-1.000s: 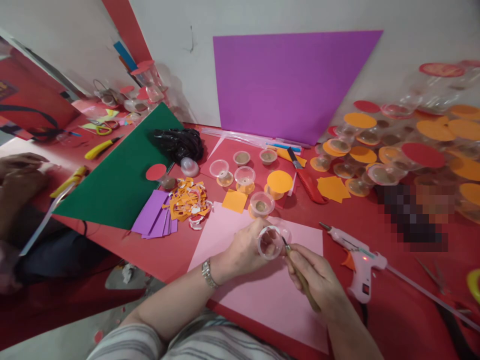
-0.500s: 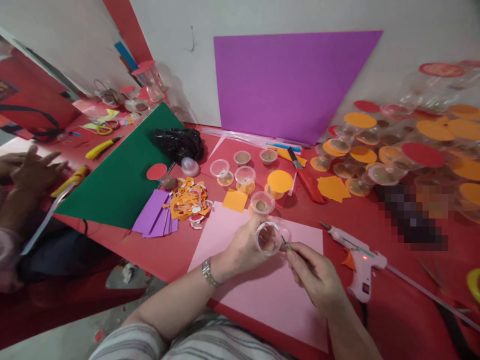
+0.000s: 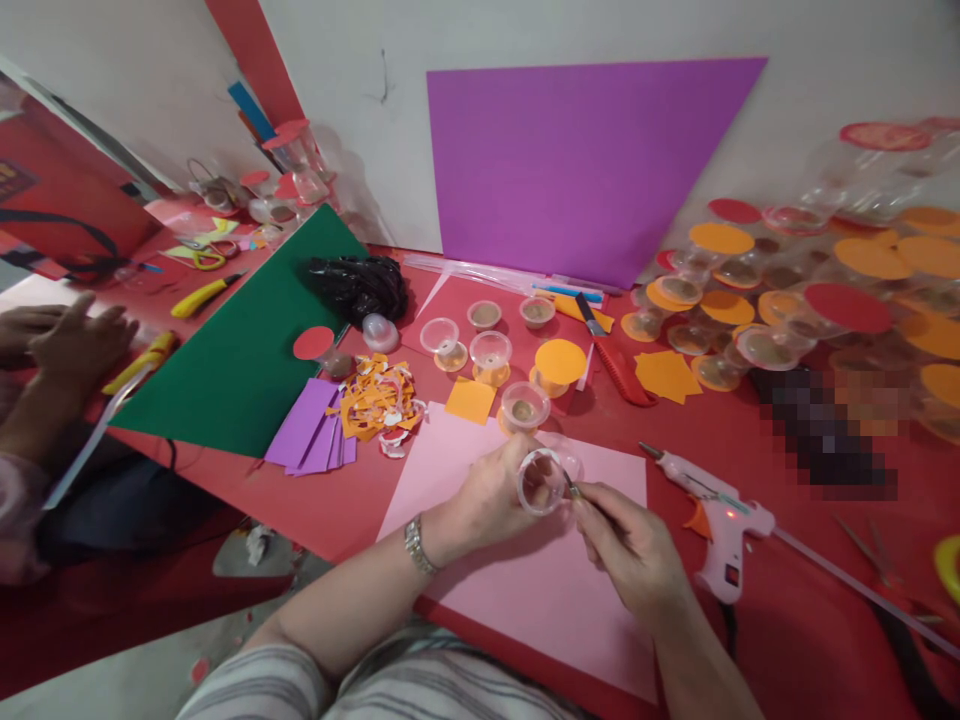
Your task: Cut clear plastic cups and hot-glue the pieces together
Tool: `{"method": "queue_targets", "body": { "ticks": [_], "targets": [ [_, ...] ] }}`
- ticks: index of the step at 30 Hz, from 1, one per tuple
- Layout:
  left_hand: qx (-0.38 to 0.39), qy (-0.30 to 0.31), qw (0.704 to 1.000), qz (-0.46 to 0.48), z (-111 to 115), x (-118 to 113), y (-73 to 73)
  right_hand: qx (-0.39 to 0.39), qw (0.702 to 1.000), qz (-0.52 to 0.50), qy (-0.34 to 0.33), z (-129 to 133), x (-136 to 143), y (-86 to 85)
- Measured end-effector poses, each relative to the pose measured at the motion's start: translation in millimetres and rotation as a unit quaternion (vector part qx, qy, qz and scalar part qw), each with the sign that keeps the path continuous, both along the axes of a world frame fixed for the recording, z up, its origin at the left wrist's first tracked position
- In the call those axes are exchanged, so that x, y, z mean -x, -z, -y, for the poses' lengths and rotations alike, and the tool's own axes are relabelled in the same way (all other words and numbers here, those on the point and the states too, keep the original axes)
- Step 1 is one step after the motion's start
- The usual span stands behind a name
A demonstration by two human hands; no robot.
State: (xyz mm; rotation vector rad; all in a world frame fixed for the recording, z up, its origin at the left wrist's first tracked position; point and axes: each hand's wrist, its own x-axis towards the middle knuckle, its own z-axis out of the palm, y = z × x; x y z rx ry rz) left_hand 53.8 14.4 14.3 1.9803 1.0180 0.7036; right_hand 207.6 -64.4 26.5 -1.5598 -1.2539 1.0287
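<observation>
A clear cup (image 3: 541, 483) was held above the pink sheet (image 3: 525, 620). It was gripped at its side by the left hand (image 3: 491, 495) and tilted, seemingly so that its mouth and rim were kept in view and steadied. A thin tool (image 3: 571, 485) was pinched in the fingers of the right hand (image 3: 637, 555), near its tip, probably for fine control; the tip was brought close to the rim, but whether contact was made could not be told. Both hands were thus closed on their loads.

The pink sheet was laid flat on the red tabletop (image 3: 337, 510), perhaps as a guard for it. One glue gun (image 3: 724, 530), its red light lit, was set down within easy reach of the right hand, its nozzle pointed away from the wrist. One red cutter (image 3: 624, 372) was placed farther off.

Beyond the pink sheet, six cup pieces were grouped, one topped by an orange disc (image 3: 560, 361); one orange square (image 3: 470, 400) was left beside them. One large purple board (image 3: 585, 170) was leaned upright against the wall (image 3: 345, 60). The crowded pieces at right could not be reliably counted.
</observation>
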Motion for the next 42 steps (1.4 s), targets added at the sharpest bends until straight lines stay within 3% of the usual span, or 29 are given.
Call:
{"method": "queue_targets", "body": {
  "ticks": [5, 12, 19, 24, 33, 38, 42],
  "targets": [
    [-0.018, 0.041, 0.999, 0.006, 3, -2, -0.2, 0.006, 1.0, -0.012, 0.003, 0, -1, 0.1],
    [0.004, 0.012, 0.999, 0.051, 6, -5, -4.9, 0.005, 1.0, -0.03, 0.006, 0, -2, -2.6],
    [0.082, -0.003, 0.99, 0.117, 1, -6, -10.9, 0.007, 0.999, -0.038, 0.005, 2, -2, -3.6],
    [0.121, 0.007, 0.982, 0.145, -1, -5, -5.1, 0.004, 1.0, -0.029, 0.001, 3, -1, -3.2],
    [0.061, -0.01, 0.996, 0.063, 2, -2, -0.2, -0.021, 0.998, 0.029, -0.042, 0, -10, 5.2],
    [0.012, -0.013, 1.0, -0.01, 2, -1, -4.9, -0.016, 0.998, 0.036, -0.043, 0, -9, 5.1],
    [0.0, -0.005, 1.0, -0.017, 1, -1, -4.8, -0.012, 0.999, 0.021, -0.024, 0, -5, 3.4]
  ]
}}
